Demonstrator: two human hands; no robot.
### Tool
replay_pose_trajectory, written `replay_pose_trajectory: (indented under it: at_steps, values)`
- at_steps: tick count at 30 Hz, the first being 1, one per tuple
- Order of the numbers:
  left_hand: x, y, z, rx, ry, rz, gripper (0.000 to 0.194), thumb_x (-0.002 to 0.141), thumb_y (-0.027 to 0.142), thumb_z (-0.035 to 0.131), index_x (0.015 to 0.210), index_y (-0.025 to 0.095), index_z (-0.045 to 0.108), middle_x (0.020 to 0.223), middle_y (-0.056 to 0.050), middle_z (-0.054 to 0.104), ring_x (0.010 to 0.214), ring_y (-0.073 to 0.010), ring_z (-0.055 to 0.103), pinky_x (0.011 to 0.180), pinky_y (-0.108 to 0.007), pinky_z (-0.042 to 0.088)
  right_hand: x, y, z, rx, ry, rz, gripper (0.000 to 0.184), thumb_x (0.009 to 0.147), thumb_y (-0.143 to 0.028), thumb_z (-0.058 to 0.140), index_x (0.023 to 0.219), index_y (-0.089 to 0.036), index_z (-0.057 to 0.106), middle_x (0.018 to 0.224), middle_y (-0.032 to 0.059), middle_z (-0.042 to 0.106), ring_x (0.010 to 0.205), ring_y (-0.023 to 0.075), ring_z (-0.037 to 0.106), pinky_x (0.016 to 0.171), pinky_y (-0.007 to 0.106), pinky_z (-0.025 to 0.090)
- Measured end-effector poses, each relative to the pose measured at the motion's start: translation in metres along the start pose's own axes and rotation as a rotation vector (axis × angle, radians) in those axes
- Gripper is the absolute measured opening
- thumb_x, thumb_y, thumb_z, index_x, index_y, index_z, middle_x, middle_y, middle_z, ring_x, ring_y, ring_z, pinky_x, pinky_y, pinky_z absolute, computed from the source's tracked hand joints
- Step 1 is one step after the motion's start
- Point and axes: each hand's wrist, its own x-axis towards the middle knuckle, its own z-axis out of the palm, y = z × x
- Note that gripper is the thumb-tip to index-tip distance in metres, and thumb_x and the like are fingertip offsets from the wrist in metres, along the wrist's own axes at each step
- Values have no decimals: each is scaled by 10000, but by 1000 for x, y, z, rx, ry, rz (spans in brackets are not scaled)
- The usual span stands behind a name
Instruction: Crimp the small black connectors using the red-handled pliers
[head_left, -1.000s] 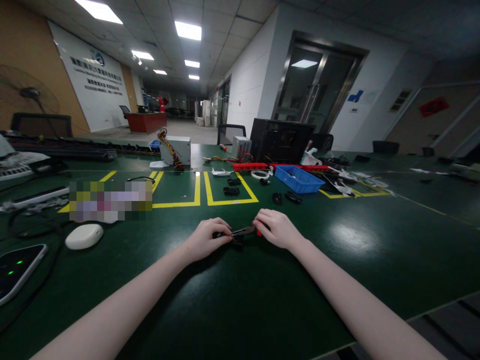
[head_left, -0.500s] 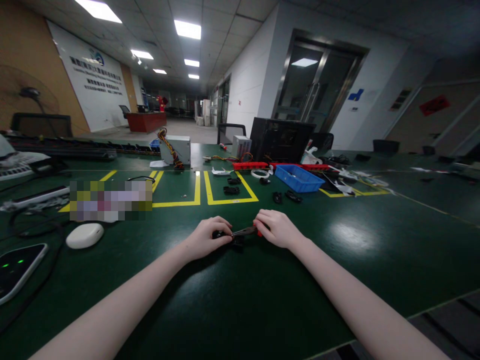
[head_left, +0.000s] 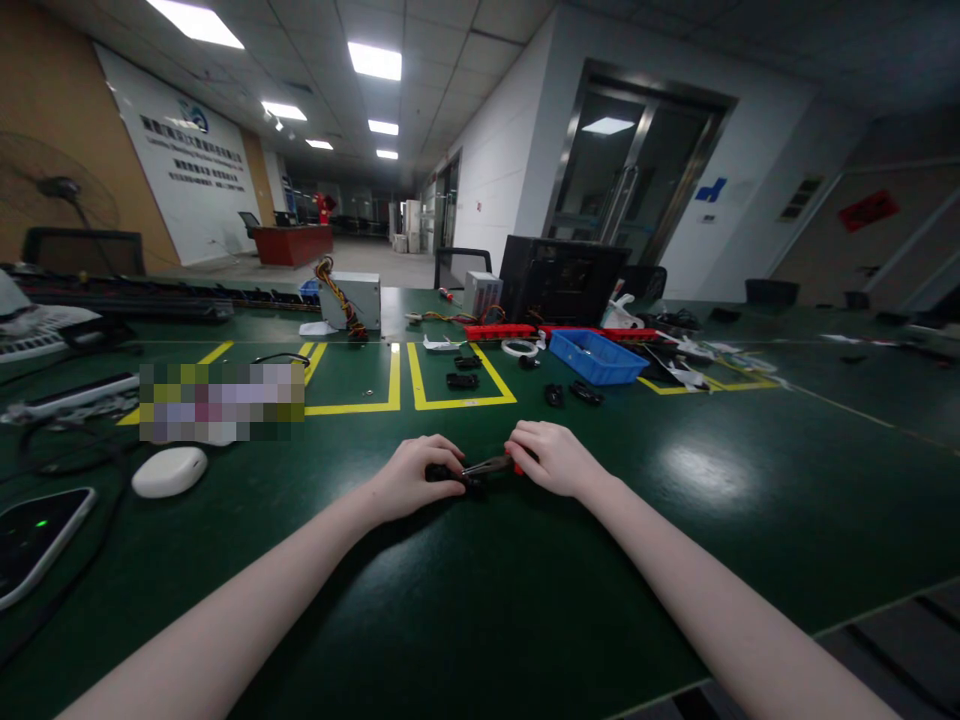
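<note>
Two bare hands out in front of you, both low over the green table point(head_left: 480, 600). Your left hand point(head_left: 420, 478) has its thumb and fingers curled around a small black piece point(head_left: 438, 472), pinching it, with some of the black poking out past your fingertips. Your right hand point(head_left: 553, 458) is closed on the red grips of some pliers point(head_left: 491, 465), and the metal nose points across at your left fingertips, right at the black piece. Can't tell from here whether the tips are actually biting on it, your fingers cover too much.

Beyond your hands, a yellow tape outline point(head_left: 465, 404) has two black bundles point(head_left: 463, 381) inside it. To the right of that you've got another pair of black coils point(head_left: 586, 393) near the blue bin point(head_left: 596, 360), plus a white cable loop point(head_left: 520, 348) between the outline and the bin. Red strips point(head_left: 501, 332) run behind, in front of the big black case point(head_left: 559, 285). Off to your left there's a white rounded case point(head_left: 169, 472) on the table, near a device with a green light point(head_left: 41, 535).
</note>
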Motion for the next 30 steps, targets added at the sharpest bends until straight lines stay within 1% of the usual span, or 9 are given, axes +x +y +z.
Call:
replay_pose_trajectory:
  at_steps: [10, 17, 26, 30]
  values:
    - [0, 2, 0, -21, 22, -39, 90, 817, 207, 698, 896, 200, 742, 1100, -60, 651, 1012, -207, 617, 939, -364, 473, -1, 3, 0, -47, 29, -17, 316, 963, -292, 370, 743, -182, 568, 761, 45, 576, 665, 142, 507, 641, 290, 359]
    - [1, -2, 3, -14, 55, -47, 66, 792, 202, 726, 853, 182, 740, 1086, -64, 656, 986, -206, 629, 923, -358, 484, 1, 1, 8, -70, 26, -37, 296, 945, -232, 366, 737, -179, 569, 759, 44, 576, 690, 145, 514, 663, 282, 377]
    - [1, -2, 3, 7, 63, -48, 79, 779, 199, 739, 857, 187, 742, 1086, -67, 657, 992, -210, 630, 929, -365, 482, 1, 2, 13, -63, 38, -40, 286, 941, -214, 366, 736, -182, 562, 761, 40, 577, 689, 144, 508, 664, 280, 365]
    - [1, -4, 3, 15, 67, -45, 77, 794, 215, 725, 864, 186, 743, 1070, -66, 659, 985, -209, 630, 931, -365, 480, 1, 3, 12, -87, 36, -34, 280, 955, -241, 362, 764, -184, 559, 788, 41, 583, 706, 147, 508, 659, 285, 347]
